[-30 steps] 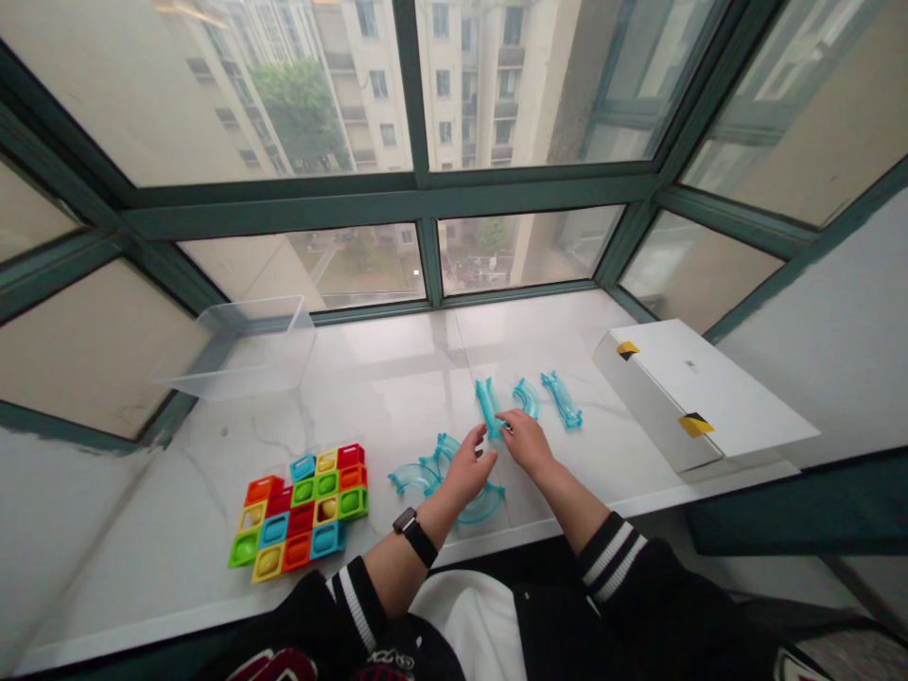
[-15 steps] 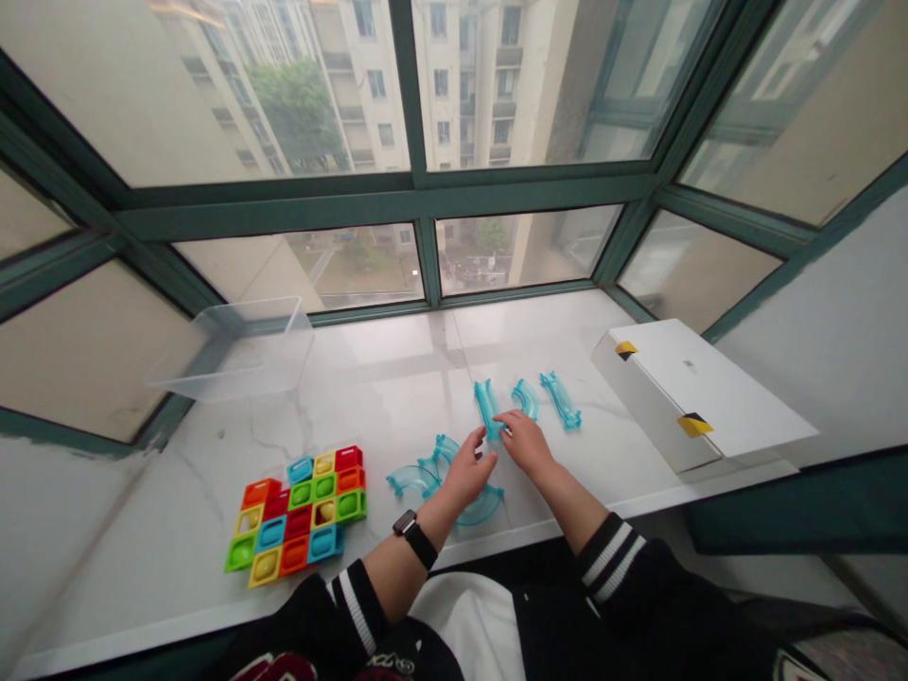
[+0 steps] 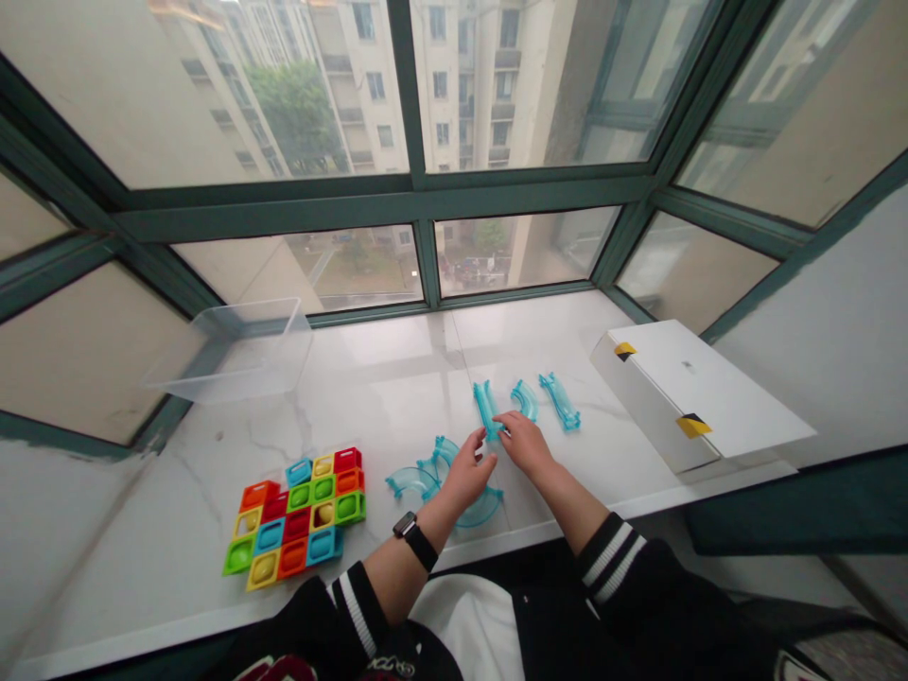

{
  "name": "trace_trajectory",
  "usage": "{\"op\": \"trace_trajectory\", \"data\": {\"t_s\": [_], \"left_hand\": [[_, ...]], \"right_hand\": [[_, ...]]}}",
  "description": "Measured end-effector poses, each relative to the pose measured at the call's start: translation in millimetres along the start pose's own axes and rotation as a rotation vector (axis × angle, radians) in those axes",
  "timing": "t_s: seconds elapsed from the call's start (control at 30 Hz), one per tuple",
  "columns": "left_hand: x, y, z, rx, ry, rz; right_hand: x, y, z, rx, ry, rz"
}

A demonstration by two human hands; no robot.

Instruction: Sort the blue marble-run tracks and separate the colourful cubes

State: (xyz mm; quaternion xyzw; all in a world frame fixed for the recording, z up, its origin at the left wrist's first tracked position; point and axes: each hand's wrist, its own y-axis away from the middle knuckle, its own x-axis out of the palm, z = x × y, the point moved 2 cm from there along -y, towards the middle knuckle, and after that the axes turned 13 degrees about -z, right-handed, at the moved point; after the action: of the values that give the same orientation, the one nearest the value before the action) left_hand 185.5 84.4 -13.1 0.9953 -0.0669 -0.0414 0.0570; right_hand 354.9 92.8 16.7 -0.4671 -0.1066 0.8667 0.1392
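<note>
At left lie the curves (image 3: 413, 480); then my left hand (image 3: 466, 471), thumb and fingers parted. Next, the straight piece (image 3: 484, 401) lies on the counter (image 3: 387, 378), near end at my right hand (image 3: 525, 443), whose grip I cannot confirm. Best steadied lightly, clear of the arc (image 3: 526, 401).

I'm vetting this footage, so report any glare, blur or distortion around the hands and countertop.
Head view throughout: soft daylight leaves pale glare on the white countertop; the left hand and right hand show no obvious motion blur; the transparent bin fades into its surroundings; the buildings outside look hazy; wide-angle stretch seems to skew the white box.
</note>
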Motion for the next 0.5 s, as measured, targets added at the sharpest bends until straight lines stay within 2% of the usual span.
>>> {"op": "trace_trajectory", "data": {"t_s": [0.17, 0.27, 0.37, 0.5], "left_hand": [[0.2, 2.0, -7.7, -0.025, 0.019, -0.002], [-13.6, 6.4, -24.8, 0.023, 0.046, 0.015], [-48.0, 13.7, -45.6, 0.162, 0.02, -0.013], [-111.8, 32.1, -54.6, 0.219, -0.143, -0.195]], "right_hand": [[-3.5, -0.4, 1.5, -0.029, 0.036, 0.034], [-8.8, 2.7, 2.9, -0.046, 0.056, 0.05], [-19.5, 13.3, 7.4, -0.049, 0.012, -0.014], [-36.7, 43.0, 17.5, -0.091, -0.168, -0.059]]}}
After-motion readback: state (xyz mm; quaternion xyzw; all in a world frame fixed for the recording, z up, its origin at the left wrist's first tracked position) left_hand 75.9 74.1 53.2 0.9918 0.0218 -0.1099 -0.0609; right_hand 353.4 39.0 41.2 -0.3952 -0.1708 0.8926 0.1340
